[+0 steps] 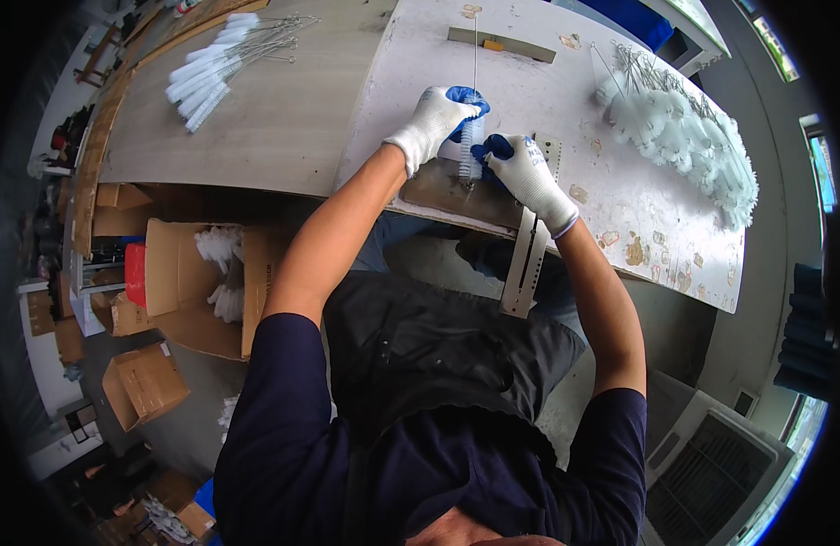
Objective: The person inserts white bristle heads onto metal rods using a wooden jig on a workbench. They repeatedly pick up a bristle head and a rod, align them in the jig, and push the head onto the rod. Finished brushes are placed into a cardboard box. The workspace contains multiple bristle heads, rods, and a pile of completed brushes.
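A white-bristled wire brush, shaped like a bottle brush, stands in line with my body near the table's front edge. Its thin bare wire stem runs away from me toward the far side. My left hand, in a white glove with blue-coated fingers, is closed around the upper bristles. Lower down on the right side, my gloved right hand has its fingers pinched together against the bristles; their tips are partly hidden. Beneath the brush's near end lies a brownish flat plate. A slotted metal strip juts over the edge below my right wrist.
Finished-looking white brushes lie fanned out at the far left. A large heap of brushes covers the table's right side. A grey bar lies beyond my hands. Left of me stands an open cardboard box with brushes inside.
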Motion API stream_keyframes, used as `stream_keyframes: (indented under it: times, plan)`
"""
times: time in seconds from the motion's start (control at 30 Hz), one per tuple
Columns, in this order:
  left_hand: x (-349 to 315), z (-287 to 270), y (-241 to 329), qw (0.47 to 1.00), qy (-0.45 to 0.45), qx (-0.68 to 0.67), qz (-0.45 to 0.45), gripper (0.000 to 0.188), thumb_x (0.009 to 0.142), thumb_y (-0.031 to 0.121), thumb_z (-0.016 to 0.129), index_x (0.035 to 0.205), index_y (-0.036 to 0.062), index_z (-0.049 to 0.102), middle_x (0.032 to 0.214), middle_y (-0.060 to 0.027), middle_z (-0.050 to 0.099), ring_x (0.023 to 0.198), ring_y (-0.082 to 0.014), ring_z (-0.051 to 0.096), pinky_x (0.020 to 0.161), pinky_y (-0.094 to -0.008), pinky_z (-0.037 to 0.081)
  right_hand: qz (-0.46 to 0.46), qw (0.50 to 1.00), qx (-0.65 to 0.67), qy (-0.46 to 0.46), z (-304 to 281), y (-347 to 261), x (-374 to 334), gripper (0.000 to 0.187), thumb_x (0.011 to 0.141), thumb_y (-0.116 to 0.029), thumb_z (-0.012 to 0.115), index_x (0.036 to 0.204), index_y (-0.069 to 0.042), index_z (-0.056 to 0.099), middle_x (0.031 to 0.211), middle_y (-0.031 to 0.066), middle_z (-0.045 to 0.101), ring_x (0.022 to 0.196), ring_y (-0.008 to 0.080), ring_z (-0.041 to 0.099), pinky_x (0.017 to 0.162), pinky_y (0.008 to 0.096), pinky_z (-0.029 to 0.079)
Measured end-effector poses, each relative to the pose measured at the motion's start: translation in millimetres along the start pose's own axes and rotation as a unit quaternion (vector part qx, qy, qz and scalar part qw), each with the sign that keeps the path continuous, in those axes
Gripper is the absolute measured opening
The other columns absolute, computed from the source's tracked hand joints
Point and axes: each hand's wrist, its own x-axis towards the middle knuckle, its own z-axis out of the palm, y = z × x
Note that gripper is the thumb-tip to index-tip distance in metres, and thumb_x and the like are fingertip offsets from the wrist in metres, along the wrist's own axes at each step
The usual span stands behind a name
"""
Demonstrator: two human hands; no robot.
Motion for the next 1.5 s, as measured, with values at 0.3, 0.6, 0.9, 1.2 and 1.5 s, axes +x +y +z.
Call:
stream_keyframes:
  times: [0.3,0.6,0.9,1.2,1.5]
  plan:
    - [3,3,-3,0.999,-0.029,0.004,0.016,0.019,0.088,0.011,0.074,0.106,0.0036,0.077,0.096,-0.0033,0.076,0.080,-0.0133,0.067,0.070,-0.0303,0.055,-0.305,0.918,-0.226,0.119,-22,-2,-42,0.046,0.079,-0.029,0.078,0.119,-0.010,0.065,0.122,0.0117,0.065,0.107,0.0319,0.064,0.091,0.0443,0.052]
    - [10,-1,-9,0.999,-0.024,0.026,0.017,0.023,0.086,0.006,0.076,0.108,-0.0027,0.074,0.099,-0.0088,0.076,0.083,-0.0154,0.069,0.075,-0.0307,0.058,-0.430,0.806,-0.404,-0.031,-11,9,4,0.050,0.092,-0.045,0.066,0.128,-0.011,0.063,0.137,0.0132,0.057,0.109,0.0315,0.061,0.094,0.0454,0.051]
    - [8,36,14,0.986,-0.121,0.113,0.001,0.020,0.088,0.008,0.074,0.104,-0.0034,0.073,0.092,-0.0104,0.075,0.075,-0.0167,0.069,0.067,-0.0330,0.057,-0.472,0.782,-0.407,-0.031,-6,12,6,0.021,0.092,-0.030,0.059,0.093,-0.011,0.069,0.097,0.0086,0.069,0.090,0.0275,0.067,0.083,0.0412,0.052]
    - [-81,22,-23,0.981,0.079,-0.132,0.117,0.019,0.101,0.006,0.060,0.116,0.0002,0.071,0.095,-0.0030,0.072,0.078,-0.0103,0.066,0.069,-0.0260,0.055,-0.315,0.836,-0.442,-0.085,7,2,-13,0.023,0.091,-0.032,0.058,0.080,-0.017,0.072,0.071,0.0057,0.070,0.062,0.0270,0.069,0.052,0.0464,0.047]
    - [-197,63,-89,0.957,-0.081,-0.279,-0.027,0.024,0.104,0.017,0.059,0.116,-0.0024,0.067,0.091,-0.0115,0.073,0.069,-0.0206,0.071,0.062,-0.0334,0.059,-0.099,0.870,-0.471,-0.104,12,-52,-57,0.022,0.094,-0.020,0.060,0.102,-0.015,0.079,0.095,0.0061,0.077,0.088,0.0258,0.076,0.067,0.0414,0.057]
